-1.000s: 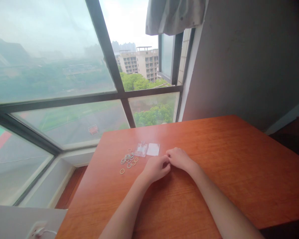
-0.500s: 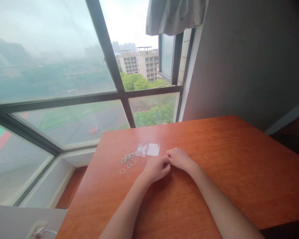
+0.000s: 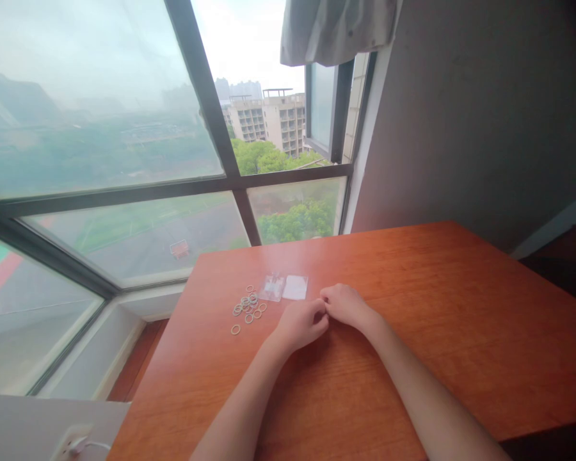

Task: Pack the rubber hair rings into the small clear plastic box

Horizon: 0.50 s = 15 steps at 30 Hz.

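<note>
My left hand (image 3: 303, 323) and my right hand (image 3: 344, 303) meet over the table, fingertips pinched together and touching. Whatever lies between the fingers is too small or too hidden to make out. To the left of my left hand lies a loose cluster of thin pale rings (image 3: 246, 303), some overlapping. One single ring (image 3: 235, 330) sits apart, nearer to me. Just beyond my left hand are a clear plastic packet (image 3: 272, 288) with something pale in it and a white square piece (image 3: 296, 287) beside it.
The reddish-brown wooden table (image 3: 441, 320) reaches far to the right. Large windows (image 3: 125, 230) border it at the back and left, with one pane ajar under a grey curtain (image 3: 338, 29). A plug and cord (image 3: 79, 445) show at the lower left.
</note>
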Each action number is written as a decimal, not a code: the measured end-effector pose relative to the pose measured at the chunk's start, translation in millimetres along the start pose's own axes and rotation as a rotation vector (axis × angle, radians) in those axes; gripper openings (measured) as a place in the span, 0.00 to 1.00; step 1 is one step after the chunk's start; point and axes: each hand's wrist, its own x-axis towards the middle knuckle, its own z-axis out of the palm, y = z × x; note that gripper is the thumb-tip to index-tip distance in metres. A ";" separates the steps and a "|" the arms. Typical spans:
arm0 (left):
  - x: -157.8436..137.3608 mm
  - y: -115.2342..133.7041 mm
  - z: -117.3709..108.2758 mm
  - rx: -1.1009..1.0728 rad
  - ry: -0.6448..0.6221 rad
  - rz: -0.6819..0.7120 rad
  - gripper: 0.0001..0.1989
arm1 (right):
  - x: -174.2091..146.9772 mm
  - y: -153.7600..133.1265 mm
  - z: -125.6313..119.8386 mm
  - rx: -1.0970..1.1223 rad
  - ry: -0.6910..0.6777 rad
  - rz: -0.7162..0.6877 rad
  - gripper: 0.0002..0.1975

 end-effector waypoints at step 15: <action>-0.3 -1.4 1.7 -0.013 0.006 0.000 0.06 | -0.9 -1.5 -2.4 0.003 -0.013 0.005 0.13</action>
